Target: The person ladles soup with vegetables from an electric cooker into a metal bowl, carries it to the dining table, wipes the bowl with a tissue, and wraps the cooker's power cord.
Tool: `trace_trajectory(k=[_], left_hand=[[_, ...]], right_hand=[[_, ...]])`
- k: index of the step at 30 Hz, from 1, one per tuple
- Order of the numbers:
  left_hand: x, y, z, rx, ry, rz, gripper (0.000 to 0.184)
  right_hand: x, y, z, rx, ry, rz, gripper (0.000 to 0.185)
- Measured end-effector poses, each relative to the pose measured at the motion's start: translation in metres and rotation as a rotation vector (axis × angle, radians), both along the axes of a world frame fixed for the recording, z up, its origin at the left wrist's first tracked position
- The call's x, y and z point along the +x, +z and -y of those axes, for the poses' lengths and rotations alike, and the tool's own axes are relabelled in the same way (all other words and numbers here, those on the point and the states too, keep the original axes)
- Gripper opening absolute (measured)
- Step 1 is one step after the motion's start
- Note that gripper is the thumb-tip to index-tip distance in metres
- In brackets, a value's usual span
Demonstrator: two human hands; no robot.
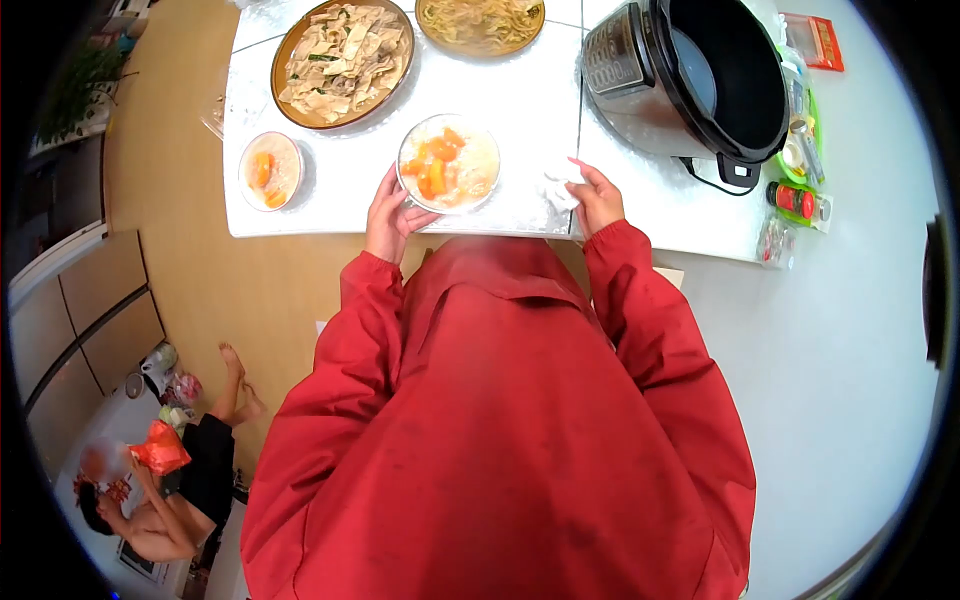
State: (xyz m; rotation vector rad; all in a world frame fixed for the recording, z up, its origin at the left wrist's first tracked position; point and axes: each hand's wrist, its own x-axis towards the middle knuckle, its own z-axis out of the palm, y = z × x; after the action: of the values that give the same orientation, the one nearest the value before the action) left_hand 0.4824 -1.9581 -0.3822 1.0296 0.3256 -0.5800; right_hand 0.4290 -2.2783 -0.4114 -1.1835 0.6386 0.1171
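A clear bowl of pale porridge-like food, topped with orange chunks, stands near the table's front edge. The fingers of my left hand curl around its lower left side; whether the bowl rests on the table or is slightly lifted, I cannot tell. To the right of the bowl, my right hand pinches a crumpled white tissue just over the tabletop. A smaller bowl with similar pale food and orange pieces sits left of my left hand.
Behind the bowls are a brown plate of sliced tofu-skin strips and a plate of shredded food. An open electric pressure cooker stands at right, near jars and a green tray. A person is at lower left.
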Motion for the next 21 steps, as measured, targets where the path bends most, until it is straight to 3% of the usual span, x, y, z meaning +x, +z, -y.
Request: trace_trajectory(k=[1,2,5,6,7,9,16,21], left_hand=[[-0.001,0.0,-0.003,0.011,-0.001,0.003,0.061],[-0.003,0.0,-0.007,0.032,-0.006,0.0,0.062],[-0.01,-0.005,-0.015,0.01,0.036,0.004,0.062],[-0.013,-0.003,-0.016,0.027,0.036,0.006,0.06],[-0.014,-0.001,-0.016,0.04,0.049,0.002,0.06],[-0.019,0.004,-0.016,0.063,0.07,-0.012,0.06],[-0.036,-0.001,0.004,0.265,0.183,0.041,0.063],[-0.038,-0.008,0.012,0.085,0.212,0.015,0.064]], right_hand=[[0.003,-0.001,0.0,-0.122,0.043,0.019,0.043],[0.008,-0.002,-0.002,-0.488,0.052,0.067,0.041],[0.022,-0.014,-0.015,-0.788,-0.053,0.149,0.041],[0.02,-0.027,-0.017,-0.971,0.013,0.236,0.04],[0.023,-0.04,-0.013,-1.381,0.311,0.259,0.043],[0.017,-0.052,-0.028,-1.543,0.302,0.27,0.048],[0.027,-0.063,-0.032,-1.523,0.376,0.349,0.048],[0.057,-0.05,-0.031,-1.515,0.547,0.472,0.049]])
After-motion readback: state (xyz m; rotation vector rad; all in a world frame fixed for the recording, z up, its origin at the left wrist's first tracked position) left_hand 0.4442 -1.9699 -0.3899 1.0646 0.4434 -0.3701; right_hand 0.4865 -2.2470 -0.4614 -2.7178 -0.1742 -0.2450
